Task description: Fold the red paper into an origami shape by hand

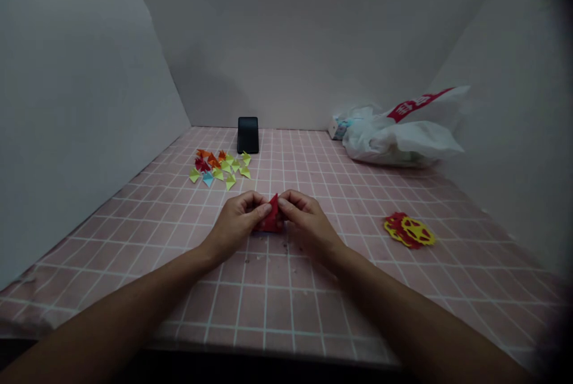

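Note:
A red folded paper [270, 224] stands between my two hands over the middle of the table, its pointed tip upward. My left hand [242, 217] pinches its left side, thumb in front. On the other side my right hand [305, 215] has thumb and fingertips closed at the paper's upper right edge. The fingers cover part of the paper, so its full shape is hidden. Beyond my left hand lies a group of small folded paper pieces [217, 173] in yellow, orange, red and blue.
A dark phone [248, 135] leans upright at the back. White plastic bags [398, 139] and a small box [335, 127] sit at the back right. Red and yellow cut-out discs [417, 230] lie to the right. Pale walls enclose the table with its pink checked cloth [277, 306].

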The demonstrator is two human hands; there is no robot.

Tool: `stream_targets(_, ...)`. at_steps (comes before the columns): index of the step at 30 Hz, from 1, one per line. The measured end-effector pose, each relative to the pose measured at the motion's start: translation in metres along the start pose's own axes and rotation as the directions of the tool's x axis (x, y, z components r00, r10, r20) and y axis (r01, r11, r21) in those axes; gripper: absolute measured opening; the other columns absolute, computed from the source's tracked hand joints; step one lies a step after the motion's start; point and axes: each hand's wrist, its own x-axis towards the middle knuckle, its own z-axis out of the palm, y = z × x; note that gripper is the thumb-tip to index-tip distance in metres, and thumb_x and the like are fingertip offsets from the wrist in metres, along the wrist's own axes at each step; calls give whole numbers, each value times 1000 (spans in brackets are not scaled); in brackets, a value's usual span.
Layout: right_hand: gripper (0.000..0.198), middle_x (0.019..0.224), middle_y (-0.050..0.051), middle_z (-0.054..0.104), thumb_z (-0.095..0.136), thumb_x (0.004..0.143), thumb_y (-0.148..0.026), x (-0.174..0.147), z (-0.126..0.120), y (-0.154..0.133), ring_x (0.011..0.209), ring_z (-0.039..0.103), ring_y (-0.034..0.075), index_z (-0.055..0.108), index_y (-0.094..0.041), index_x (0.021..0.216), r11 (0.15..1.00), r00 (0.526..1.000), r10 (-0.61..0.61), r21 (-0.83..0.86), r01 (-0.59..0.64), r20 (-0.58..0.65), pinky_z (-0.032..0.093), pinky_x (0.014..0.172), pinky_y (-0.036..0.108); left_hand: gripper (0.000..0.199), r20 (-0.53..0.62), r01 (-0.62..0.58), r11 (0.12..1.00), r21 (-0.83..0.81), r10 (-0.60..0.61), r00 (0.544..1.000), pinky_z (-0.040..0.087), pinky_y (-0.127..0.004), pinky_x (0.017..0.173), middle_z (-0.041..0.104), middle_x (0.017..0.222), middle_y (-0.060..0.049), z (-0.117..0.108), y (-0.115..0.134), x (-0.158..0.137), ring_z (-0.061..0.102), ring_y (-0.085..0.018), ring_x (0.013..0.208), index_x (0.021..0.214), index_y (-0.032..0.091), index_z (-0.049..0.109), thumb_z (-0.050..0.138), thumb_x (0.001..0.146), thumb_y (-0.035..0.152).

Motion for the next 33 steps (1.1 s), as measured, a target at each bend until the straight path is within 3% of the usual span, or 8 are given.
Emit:
stream_targets(15, 19, 70, -3, 57, 72, 82, -37, 3, -2, 4, 64, 50, 12, 64, -20, 78, 994, 999, 6, 108, -10, 38, 43, 64, 28, 22, 33, -19, 1000, -21, 20, 999, 38, -22, 57, 56, 67, 4, -1, 3, 0, 48, -9, 59, 77, 16, 61, 70, 80, 36)
stream_targets(27, 20, 71, -2, 55, 68, 81, -37, 3, 0, 1, 63, 48, 12, 60, -19, 76, 1000, 1000, 16, -26, -16, -3, 39, 62, 28, 24, 20, 25, 992, -125, -23, 1000, 43, -21, 56, 58, 64, 4, 0, 0, 0, 51, -8, 57, 78, 15, 63, 72, 81, 37)
stream_targets(33, 21, 72, -1, 57, 65, 83, -38, 2, -1, 2, 65, 49, 13, 59, -20, 75, 999, 999, 1, -51, -3, -44, 41, 63, 29, 19, 16, 73, 981, -179, -71, 997, 51, -22, 63, 65, 71, 2, 1, 0, 2, 59, -9, 62, 83, 14, 66, 75, 74, 28)
